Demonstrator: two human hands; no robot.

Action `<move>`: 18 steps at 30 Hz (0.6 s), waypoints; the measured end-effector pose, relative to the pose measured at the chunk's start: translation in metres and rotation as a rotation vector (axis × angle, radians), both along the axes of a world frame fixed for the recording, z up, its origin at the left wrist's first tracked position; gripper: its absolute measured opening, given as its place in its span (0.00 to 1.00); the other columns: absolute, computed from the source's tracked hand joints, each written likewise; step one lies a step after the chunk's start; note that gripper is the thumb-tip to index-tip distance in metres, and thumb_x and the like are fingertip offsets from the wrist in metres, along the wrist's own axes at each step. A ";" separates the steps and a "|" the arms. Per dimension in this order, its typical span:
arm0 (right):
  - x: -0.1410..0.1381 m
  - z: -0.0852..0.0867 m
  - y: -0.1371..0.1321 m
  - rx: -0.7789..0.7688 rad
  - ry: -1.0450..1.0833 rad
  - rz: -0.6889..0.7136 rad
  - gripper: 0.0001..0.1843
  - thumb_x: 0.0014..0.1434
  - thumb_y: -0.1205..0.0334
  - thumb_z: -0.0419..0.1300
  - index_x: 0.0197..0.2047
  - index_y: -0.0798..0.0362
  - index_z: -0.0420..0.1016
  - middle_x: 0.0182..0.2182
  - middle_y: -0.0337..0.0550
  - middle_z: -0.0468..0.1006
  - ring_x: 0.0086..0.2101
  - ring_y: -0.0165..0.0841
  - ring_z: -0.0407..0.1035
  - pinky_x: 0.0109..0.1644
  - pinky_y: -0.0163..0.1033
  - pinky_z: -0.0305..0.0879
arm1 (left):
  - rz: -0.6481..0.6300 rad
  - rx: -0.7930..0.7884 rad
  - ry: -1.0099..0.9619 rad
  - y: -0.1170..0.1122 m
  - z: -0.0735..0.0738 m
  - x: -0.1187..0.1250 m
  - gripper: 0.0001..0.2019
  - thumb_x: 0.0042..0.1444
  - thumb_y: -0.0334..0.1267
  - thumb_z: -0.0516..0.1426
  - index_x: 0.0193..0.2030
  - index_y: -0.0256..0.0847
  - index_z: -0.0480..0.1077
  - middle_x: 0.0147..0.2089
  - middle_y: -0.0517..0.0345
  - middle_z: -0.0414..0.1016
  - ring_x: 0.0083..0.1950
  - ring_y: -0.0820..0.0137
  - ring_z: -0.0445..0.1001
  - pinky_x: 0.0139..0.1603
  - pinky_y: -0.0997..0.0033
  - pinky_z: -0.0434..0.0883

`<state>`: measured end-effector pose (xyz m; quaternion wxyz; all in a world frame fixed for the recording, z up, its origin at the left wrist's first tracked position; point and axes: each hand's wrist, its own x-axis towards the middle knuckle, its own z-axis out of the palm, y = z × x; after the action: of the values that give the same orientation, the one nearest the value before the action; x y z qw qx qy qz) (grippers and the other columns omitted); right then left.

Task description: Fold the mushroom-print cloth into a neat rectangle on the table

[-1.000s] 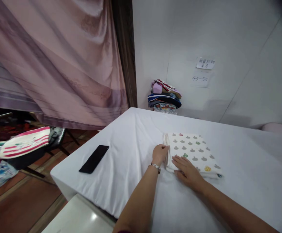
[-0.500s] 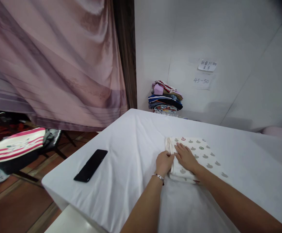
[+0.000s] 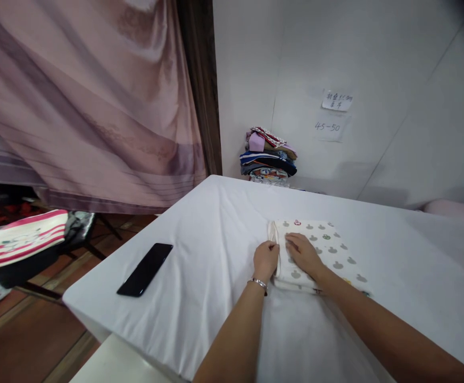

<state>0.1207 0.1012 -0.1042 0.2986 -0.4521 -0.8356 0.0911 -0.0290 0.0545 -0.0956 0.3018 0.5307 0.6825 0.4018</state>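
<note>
A folded white cloth (image 3: 333, 252) with grey rounded motifs and a few coloured ones lies on the white-covered table (image 3: 200, 250). At its left edge, my left hand (image 3: 266, 259) has its fingers closed on the folded layers; a bracelet circles that wrist. My right hand (image 3: 304, 254) rests on top of the same cloth, toward its left side. Its fingers are extended and slightly bent, with the palm down. Part of the cloth's near side is hidden under my right forearm.
A black phone (image 3: 146, 269) lies on the table at the left. Behind the far edge rises a stack of folded textiles (image 3: 267, 162) against the wall. Striped cloth covers a chair (image 3: 24, 239) at far left, below a pink curtain (image 3: 108, 106).
My right hand's fingers have drawn in a little and bent more on the cloth. My left hand stays at the left edge. The whole view has shifted slightly.
</note>
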 end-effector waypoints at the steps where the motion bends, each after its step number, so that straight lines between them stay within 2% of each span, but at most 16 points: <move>1: -0.001 0.005 -0.001 -0.004 0.011 -0.013 0.16 0.60 0.57 0.48 0.40 0.53 0.74 0.42 0.48 0.75 0.45 0.38 0.66 0.51 0.44 0.61 | -0.003 0.003 -0.010 0.000 0.000 0.000 0.10 0.54 0.36 0.52 0.33 0.42 0.75 0.37 0.56 0.78 0.38 0.69 0.73 0.39 0.73 0.65; 3: -0.006 0.015 -0.003 -0.067 -0.015 -0.045 0.16 0.60 0.56 0.47 0.31 0.51 0.73 0.31 0.44 0.76 0.36 0.36 0.68 0.42 0.40 0.63 | -0.012 0.008 -0.023 -0.001 0.000 -0.001 0.11 0.54 0.35 0.51 0.33 0.42 0.75 0.37 0.56 0.78 0.39 0.69 0.73 0.39 0.73 0.66; 6: -0.018 0.029 -0.003 -0.248 -0.108 -0.105 0.18 0.59 0.52 0.49 0.25 0.51 0.71 0.22 0.40 0.73 0.27 0.33 0.66 0.31 0.36 0.58 | -0.032 0.013 -0.057 -0.001 0.000 -0.004 0.12 0.53 0.33 0.51 0.36 0.43 0.76 0.39 0.58 0.78 0.41 0.68 0.74 0.42 0.72 0.66; 8: -0.025 0.033 0.000 -0.337 -0.151 -0.141 0.16 0.56 0.51 0.53 0.23 0.51 0.71 0.22 0.40 0.73 0.26 0.32 0.66 0.29 0.35 0.55 | -0.054 0.013 -0.091 -0.001 -0.001 -0.006 0.14 0.52 0.31 0.50 0.38 0.44 0.76 0.41 0.59 0.78 0.43 0.69 0.73 0.45 0.72 0.66; 11: -0.029 0.033 0.005 -0.447 -0.091 -0.152 0.12 0.52 0.56 0.56 0.21 0.53 0.70 0.22 0.42 0.73 0.26 0.32 0.66 0.29 0.35 0.54 | -0.084 0.015 -0.122 0.000 -0.001 -0.008 0.15 0.51 0.30 0.50 0.38 0.44 0.77 0.42 0.59 0.78 0.45 0.69 0.74 0.47 0.72 0.66; 14: -0.026 0.029 0.008 -0.561 0.005 -0.123 0.10 0.52 0.61 0.56 0.22 0.53 0.70 0.20 0.39 0.72 0.22 0.29 0.65 0.27 0.33 0.55 | -0.096 0.005 -0.133 0.001 -0.003 -0.009 0.13 0.52 0.31 0.51 0.37 0.43 0.77 0.40 0.59 0.79 0.43 0.69 0.74 0.46 0.73 0.67; 18: -0.021 0.023 0.009 -0.661 0.081 -0.104 0.10 0.53 0.61 0.54 0.23 0.54 0.69 0.19 0.37 0.72 0.17 0.25 0.61 0.22 0.31 0.55 | -0.096 -0.001 -0.105 0.004 -0.006 -0.009 0.12 0.54 0.37 0.52 0.38 0.43 0.77 0.40 0.57 0.79 0.41 0.69 0.74 0.42 0.74 0.67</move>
<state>0.1002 0.1098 -0.0812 0.1728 -0.5624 -0.7242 0.3596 -0.0376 0.0586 -0.1017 0.3564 0.5409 0.6397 0.4136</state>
